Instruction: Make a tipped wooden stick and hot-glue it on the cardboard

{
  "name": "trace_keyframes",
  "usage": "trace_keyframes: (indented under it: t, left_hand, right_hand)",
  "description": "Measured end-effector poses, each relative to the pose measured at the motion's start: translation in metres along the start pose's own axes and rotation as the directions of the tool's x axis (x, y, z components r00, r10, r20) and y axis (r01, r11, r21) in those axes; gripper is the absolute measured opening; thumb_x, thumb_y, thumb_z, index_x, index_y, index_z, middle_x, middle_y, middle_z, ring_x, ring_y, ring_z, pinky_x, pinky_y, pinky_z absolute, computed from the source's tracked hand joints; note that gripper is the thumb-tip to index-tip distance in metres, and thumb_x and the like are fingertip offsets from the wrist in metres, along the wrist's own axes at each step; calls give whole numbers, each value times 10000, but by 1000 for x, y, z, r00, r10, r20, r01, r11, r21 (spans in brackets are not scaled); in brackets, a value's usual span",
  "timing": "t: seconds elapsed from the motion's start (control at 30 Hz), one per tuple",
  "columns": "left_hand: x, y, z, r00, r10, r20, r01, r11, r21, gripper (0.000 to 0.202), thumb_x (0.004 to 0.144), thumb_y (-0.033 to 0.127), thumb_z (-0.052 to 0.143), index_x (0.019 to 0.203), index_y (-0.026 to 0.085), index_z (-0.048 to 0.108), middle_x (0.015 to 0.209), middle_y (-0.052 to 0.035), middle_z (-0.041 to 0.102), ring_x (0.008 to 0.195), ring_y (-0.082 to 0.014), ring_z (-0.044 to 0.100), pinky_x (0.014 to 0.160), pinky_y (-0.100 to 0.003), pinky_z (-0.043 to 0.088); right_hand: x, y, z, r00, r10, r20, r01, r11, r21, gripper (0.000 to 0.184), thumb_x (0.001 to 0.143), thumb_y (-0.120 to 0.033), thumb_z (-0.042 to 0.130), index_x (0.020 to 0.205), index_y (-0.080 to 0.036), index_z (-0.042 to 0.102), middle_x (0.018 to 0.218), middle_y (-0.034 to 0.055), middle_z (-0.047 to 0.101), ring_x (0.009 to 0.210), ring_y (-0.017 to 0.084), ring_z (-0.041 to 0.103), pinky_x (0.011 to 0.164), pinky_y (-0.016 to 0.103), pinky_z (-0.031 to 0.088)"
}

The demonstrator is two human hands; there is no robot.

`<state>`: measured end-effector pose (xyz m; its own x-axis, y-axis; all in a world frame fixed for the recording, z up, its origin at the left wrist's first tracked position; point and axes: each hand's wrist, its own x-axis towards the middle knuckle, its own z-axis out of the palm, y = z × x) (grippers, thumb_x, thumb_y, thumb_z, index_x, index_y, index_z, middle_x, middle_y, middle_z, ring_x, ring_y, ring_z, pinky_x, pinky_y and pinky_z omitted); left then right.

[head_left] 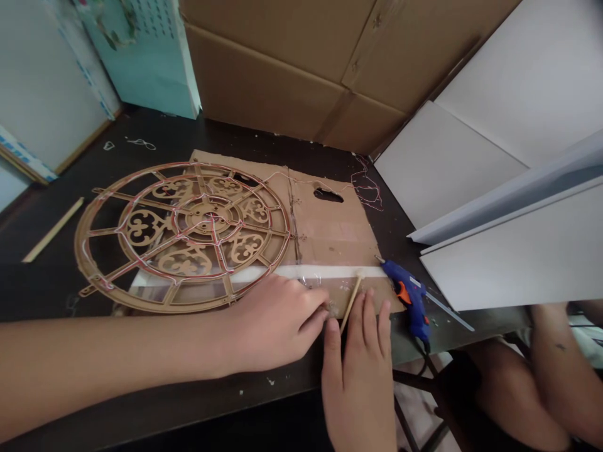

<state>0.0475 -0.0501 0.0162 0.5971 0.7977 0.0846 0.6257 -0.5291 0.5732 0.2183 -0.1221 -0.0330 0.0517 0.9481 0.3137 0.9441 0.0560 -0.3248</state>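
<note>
My left hand (276, 323) rests on the near edge of a flat cardboard sheet (330, 232), fingers curled and pinched at a small spot of glue residue beside a white strip (292, 274). Whether it holds anything is hidden. My right hand (358, 370) lies just to its right, fingers stretched forward, with a thin wooden stick (351, 304) running between thumb and forefinger. A round laser-cut wooden wheel (183, 235), wound with thin red and white wire, lies on the sheet's left part, just beyond my left hand.
A blue hot glue gun (411, 298) lies right of my right hand on the dark table (56, 289). White foam boards (494, 188) lean at the right, big cardboard boxes (282, 69) stand behind. A wooden slat (53, 230) lies far left. Someone's legs (541, 376) show lower right.
</note>
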Motion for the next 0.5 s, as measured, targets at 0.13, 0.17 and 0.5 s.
trace_keyframes:
  t: [0.13,0.17,0.5]
  left_hand:
    - [0,0,0,1000,-10,4,10,1000,7,234,948,288,483,953,229,709,772,-34,724,685,-252,683,575,-355,419]
    - [0,0,1,1000,-10,1,10,1000,6,235,951,294,483,967,234,710,781,-33,728,695,-256,687,585,-360,425]
    - [-1,-2,3,1000,3,-13,-3,1000,10,254,948,276,469,1005,251,715,798,-22,736,708,-271,697,608,-383,435]
  right_hand:
    - [6,0,-5,985,-6,-172,9,1000,19,632,1018,-567,438,1333,-51,622,1458,198,523,1409,386,369,1116,554,349]
    - [9,2,-7,975,-5,-223,11,1000,22,559,1000,-564,487,1225,-95,693,1355,181,605,1303,372,482,1060,521,404]
    - [20,14,-31,954,301,7,-300,950,87,331,938,-505,539,774,-236,643,681,10,676,561,200,609,569,304,385]
